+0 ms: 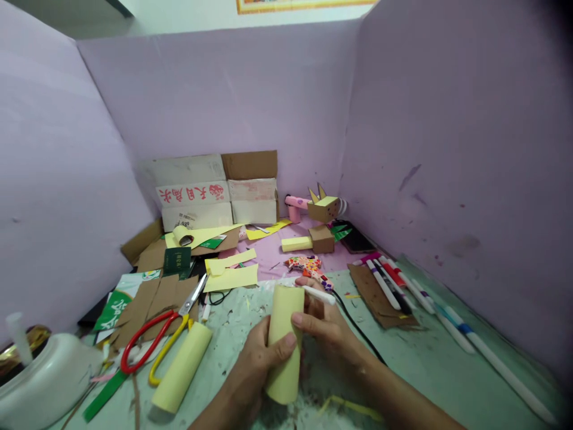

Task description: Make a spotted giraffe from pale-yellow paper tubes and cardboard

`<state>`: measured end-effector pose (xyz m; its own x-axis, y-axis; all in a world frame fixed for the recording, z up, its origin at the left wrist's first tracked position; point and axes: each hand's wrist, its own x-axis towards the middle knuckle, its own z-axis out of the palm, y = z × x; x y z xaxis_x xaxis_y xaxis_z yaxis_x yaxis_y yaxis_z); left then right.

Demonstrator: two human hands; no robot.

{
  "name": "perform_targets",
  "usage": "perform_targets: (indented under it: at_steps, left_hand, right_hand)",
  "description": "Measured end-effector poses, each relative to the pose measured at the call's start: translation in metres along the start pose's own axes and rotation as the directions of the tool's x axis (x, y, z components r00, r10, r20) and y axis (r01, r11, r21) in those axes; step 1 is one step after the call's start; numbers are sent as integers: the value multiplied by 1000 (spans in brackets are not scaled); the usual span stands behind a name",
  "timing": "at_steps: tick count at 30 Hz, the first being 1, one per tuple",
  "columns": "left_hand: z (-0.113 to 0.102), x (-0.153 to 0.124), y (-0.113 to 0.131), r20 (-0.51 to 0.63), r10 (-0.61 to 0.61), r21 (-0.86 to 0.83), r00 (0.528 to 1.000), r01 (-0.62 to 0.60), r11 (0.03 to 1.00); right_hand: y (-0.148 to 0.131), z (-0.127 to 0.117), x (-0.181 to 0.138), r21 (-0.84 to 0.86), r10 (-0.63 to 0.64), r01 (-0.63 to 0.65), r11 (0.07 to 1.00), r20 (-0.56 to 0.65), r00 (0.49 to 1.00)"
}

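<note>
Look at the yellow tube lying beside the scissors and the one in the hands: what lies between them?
The head view shows a strip of green tabletop next to the lying tube, then the left hand, which grips the held tube.

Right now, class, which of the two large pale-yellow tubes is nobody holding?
The free tube, lying on its side beside the red-and-yellow scissors. No hand touches it, whereas the other tube is gripped in the left hand.
</note>
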<state>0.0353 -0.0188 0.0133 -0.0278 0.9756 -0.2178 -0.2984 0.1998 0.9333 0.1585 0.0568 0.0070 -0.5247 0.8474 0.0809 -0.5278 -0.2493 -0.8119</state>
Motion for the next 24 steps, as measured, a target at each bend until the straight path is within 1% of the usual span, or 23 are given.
perform_targets:
  at_steps: [1, 2, 4, 6, 8, 10, 12, 14, 17, 19, 21, 22, 24]
  left_hand:
    - [1, 0, -1, 36, -10, 8, 999, 9, 1000]
    - [1, 0, -3, 47, -2, 42, 999, 0, 999]
    - [1, 2, -7, 2, 46, 151, 999, -46, 987]
    - [-1, 3, -13, -72, 94, 251, 993, -73, 965]
    - [-2, 5, -17, -106, 114, 274, 988, -82, 958]
    - [-2, 5, -21, -66, 71, 194, 995, -57, 979]
    - [-1, 6, -24, 25, 17, 72, 1000, -18, 997]
    - [0, 6, -26, 62, 10, 10, 998, -11, 1000]
    - [1, 6, -30, 30, 40, 25, 999, -41, 999]
    - [2, 5, -29, 36, 35, 25, 999, -36, 999]
    - [4, 3, -27, 12, 9, -6, 1000, -9, 1000]
    - [5, 3, -25, -22, -7, -28, 1000, 6, 1000]
    - [7, 2, -21, -104, -31, -72, 994, 24, 997]
  right_hand:
    - [2, 0, 0, -15, 0, 0, 1000, 20, 1000]
    - [3, 0, 0, -38, -1, 3, 999, 34, 999]
    - [6, 0, 0, -92, -4, 7, 996, 32, 999]
    - [6, 1, -1, -133, 7, -9, 991, -16, 1000]
    - [4, 3, -2, -143, 28, -35, 989, -52, 998]
    - [1, 4, -4, -141, 56, -61, 988, -38, 998]
    - [-2, 6, -6, -129, 76, -75, 989, -1, 997]
    - [-2, 7, -8, -114, 83, -81, 990, 10, 997]
    - [0, 6, -8, -130, 78, -77, 989, 3, 997]
    - [-2, 3, -5, -176, 33, -36, 984, -23, 999]
    - [-8, -1, 0, -191, -67, 47, 981, -101, 993]
    - [-13, -3, 2, -176, -114, 87, 981, -147, 983]
    - [-24, -6, 5, -114, -165, 143, 983, -216, 962]
